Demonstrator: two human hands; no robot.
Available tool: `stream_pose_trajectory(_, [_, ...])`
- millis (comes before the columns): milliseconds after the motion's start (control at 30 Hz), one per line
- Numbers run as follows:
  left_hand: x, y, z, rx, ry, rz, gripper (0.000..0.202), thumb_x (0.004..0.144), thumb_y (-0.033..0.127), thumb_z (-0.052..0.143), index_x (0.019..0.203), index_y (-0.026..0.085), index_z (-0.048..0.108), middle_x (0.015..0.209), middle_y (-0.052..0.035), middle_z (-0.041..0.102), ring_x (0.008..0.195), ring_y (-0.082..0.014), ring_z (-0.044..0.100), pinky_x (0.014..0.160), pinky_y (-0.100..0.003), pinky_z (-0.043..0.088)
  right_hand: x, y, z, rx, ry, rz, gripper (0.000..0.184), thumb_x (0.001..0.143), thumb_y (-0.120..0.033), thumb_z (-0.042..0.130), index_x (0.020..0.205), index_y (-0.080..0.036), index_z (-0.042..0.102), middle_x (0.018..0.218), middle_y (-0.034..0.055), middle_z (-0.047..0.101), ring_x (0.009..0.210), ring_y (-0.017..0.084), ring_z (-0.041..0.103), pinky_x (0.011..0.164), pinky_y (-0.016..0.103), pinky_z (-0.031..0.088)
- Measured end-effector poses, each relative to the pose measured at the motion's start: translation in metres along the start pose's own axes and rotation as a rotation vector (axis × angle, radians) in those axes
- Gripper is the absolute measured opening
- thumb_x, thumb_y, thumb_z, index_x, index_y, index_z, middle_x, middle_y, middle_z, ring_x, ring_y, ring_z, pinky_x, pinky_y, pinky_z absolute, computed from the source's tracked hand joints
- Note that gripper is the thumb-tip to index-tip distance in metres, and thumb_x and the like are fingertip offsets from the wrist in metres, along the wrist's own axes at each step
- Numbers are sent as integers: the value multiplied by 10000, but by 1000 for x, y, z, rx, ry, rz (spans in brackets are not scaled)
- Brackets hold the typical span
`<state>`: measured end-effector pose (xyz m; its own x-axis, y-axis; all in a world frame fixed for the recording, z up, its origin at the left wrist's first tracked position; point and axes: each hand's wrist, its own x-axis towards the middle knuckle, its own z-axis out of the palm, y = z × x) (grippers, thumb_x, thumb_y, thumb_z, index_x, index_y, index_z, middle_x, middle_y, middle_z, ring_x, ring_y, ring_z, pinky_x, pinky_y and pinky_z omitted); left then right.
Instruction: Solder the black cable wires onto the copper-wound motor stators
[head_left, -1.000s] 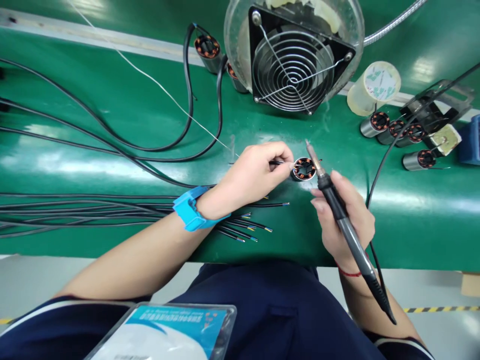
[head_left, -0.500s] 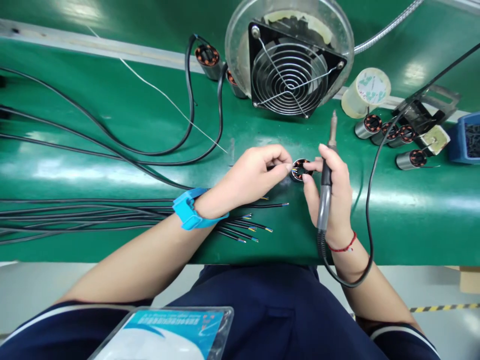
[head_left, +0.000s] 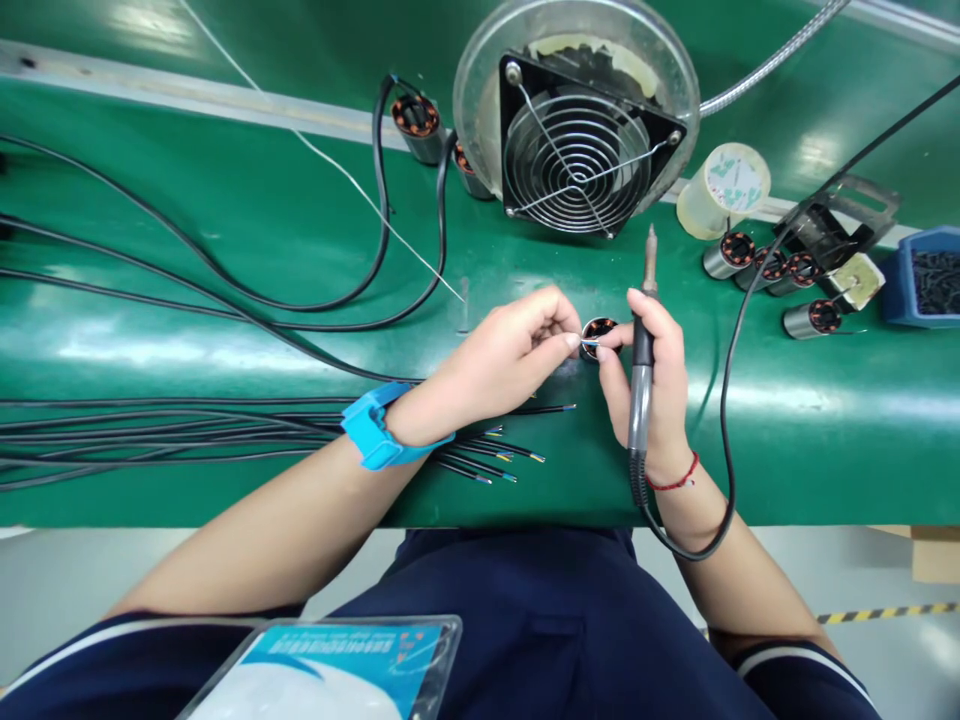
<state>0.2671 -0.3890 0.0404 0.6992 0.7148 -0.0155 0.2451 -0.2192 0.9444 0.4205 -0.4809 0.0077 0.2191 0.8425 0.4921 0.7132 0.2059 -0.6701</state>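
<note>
My left hand (head_left: 517, 345), a blue strap on its wrist, pinches the end of a black cable. Thin coloured wires (head_left: 589, 343) stick out past its fingertips, over a round motor stator (head_left: 599, 327) with copper windings that sits on the green bench. In my right hand (head_left: 664, 380) a soldering iron (head_left: 641, 395) is held upright, its tip pointing away from me towards the fan. The thumb and a finger of that same hand reach to the wire ends at the stator; whether they grip them is hard to see.
A fan (head_left: 577, 150) in a clear round housing stands behind my hands. More stators (head_left: 729, 255), a tape roll (head_left: 724, 190), an iron stand (head_left: 847, 225) and a blue bin (head_left: 926, 275) are to the right. Stripped black cables (head_left: 225, 430) lie at left; solder wire (head_left: 360, 190) hangs above.
The fingertips of both hands have come closer together at the stator, and the coloured wires now reach across to the right fingers. The soldering iron has shifted slightly left.
</note>
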Motion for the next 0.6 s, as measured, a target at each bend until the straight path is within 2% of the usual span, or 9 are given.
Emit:
stream_pose_trajectory(167, [1,2,4,48,20,9,55,853,162,520,807,190,532,732,25,563,645,-100,490,597,-238,400,1,-2,-1,65,16,1,461,944,-254,563,1383,-283,425,901,-4,695,957,228,642,945,459,507])
stream_pose_trajectory(267, [1,-1,5,-8,24,-6,23,843,188,544,820,187,542,759,15,576,678,-108,517,618,-241,421,1,-3,0,104,28,10,466,933,-234,575,1378,-270,438,884,-4,688,970,227,642,984,481,497])
stream_pose_trajectory(367, [3,-3,5,-77,7,-81,52,829,227,560,837,177,572,737,11,578,651,-109,516,580,-241,409,1,-3,2,116,42,6,460,934,-220,570,1375,-276,450,877,-4,683,995,227,634,979,483,497])
stream_pose_trajectory(500, [5,-2,4,-80,-37,-195,83,800,230,562,742,172,573,592,43,476,533,-89,399,489,-231,306,0,-2,5,99,49,12,457,928,-221,570,1368,-275,455,890,-4,684,954,221,634,957,474,496])
stream_pose_trajectory(600, [7,1,4,-133,-17,-241,67,781,215,570,727,179,553,567,53,449,508,-81,377,470,-221,283,-1,-3,6,46,42,46,451,922,-237,555,1359,-271,453,889,-2,682,947,226,640,978,486,484])
